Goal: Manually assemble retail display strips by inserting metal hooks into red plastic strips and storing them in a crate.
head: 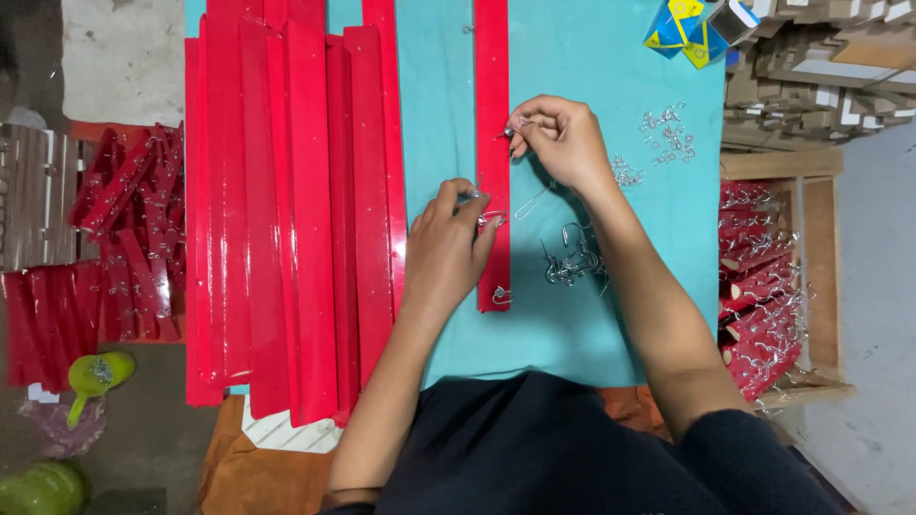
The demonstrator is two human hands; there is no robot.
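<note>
Red plastic strip [492, 143], flat on teal cloth [572, 315]: pinned by left hand [447, 253], fingers pinching a wire clip [491, 219]; right hand [563, 143] pinching another wire hook [512, 127] at its edge. Spare hooks [572, 257] piled near for reach.

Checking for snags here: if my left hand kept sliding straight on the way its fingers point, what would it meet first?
The left hand points up and right across the single red strip. Likely first: the small wire hook at its fingertips, then your right hand further up. Depth is hard to judge.
</note>
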